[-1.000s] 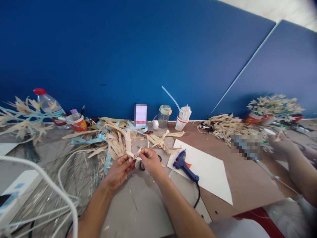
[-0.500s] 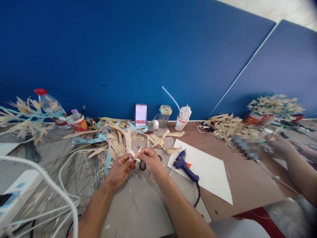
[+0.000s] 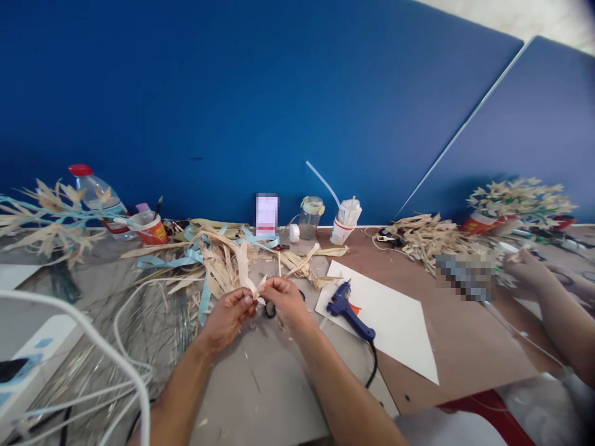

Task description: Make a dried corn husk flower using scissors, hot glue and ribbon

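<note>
My left hand [image 3: 231, 317] pinches a small pale piece of dried corn husk [image 3: 261, 288] between thumb and fingers. From the other side, my right hand [image 3: 284, 301] has its fingertips closed on the same piece. Its lower end is hidden by the fingers. Just behind the hands lies a heap of corn husk strips [image 3: 220, 263], mixed with light blue ribbon [image 3: 203, 303]. Black scissor handles [image 3: 270, 310] show partly between and behind my hands. A blue glue gun [image 3: 349, 313] rests to the right on a white sheet [image 3: 400, 334].
White cables [image 3: 127, 359] and a power strip [image 3: 44, 353] occupy the left front, beside thin wires. A phone [image 3: 266, 215], a jar [image 3: 310, 218] and a paper cup [image 3: 341, 233] stand along the blue partition. At right, a co-worker's hand [image 3: 523, 269] is near more husks.
The whole view has shifted slightly to the right in the frame. Both hands keep their pinch on the corn husk, with barely any finger movement.
</note>
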{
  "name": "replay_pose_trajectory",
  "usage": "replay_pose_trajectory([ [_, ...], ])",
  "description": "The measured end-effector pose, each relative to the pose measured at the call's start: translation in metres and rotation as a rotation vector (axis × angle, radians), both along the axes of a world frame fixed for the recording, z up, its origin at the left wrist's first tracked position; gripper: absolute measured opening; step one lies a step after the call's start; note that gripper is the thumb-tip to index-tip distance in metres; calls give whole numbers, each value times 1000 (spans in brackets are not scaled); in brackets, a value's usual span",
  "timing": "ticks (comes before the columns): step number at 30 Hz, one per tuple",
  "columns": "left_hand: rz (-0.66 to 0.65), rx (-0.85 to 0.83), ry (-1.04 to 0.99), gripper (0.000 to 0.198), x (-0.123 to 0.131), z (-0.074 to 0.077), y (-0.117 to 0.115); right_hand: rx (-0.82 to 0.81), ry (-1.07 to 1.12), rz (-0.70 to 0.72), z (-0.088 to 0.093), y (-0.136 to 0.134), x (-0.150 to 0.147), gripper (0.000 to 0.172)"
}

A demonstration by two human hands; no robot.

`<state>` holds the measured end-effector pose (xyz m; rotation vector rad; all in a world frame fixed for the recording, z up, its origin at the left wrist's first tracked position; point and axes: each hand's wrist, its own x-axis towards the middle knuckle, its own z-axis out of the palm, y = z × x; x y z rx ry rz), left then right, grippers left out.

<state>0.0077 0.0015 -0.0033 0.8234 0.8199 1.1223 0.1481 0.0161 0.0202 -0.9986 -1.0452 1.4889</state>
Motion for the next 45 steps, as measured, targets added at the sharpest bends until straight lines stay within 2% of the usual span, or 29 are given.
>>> replay_pose_trajectory([
  [2, 12, -3, 1, 33, 0, 3, 0, 46, -53, -15, 1, 2, 5, 20],
  [5, 60, -8, -10, 35, -1, 6, 1, 148, -221, -199, 0, 10, 19, 22],
  [12, 138, -19, -94, 30, -9, 11, 4, 435, -954, -604, -7, 22, 49, 36],
  [15, 166, -17, -126, 28, -11, 11, 4, 495, -1156, -681, -8, 22, 53, 42],
  [20, 161, -16, -119, 28, -11, 10, 5, 432, -1284, -609, -11, 21, 52, 32],
  [24, 134, -8, -128, 28, -12, 8, 6, 418, -1323, -521, -12, 21, 52, 31],
  [30, 135, -3, -116, 30, -11, 8, 6, 477, -1245, -614, -1, 19, 57, 30],
  [33, 133, 3, -101, 31, -10, 10, 5, 395, -1315, -579, 3, 17, 55, 27],
  [37, 141, 19, -92, 31, -10, 12, 5, 293, -1427, -408, 15, 11, 52, 35],
  [42, 142, 47, -40, 31, -9, 11, 5, 291, -1466, -78, 48, -6, 65, 32],
  [45, 147, 61, -32, 31, -8, 11, 5, 297, -1434, -29, 60, -18, 88, 34],
])
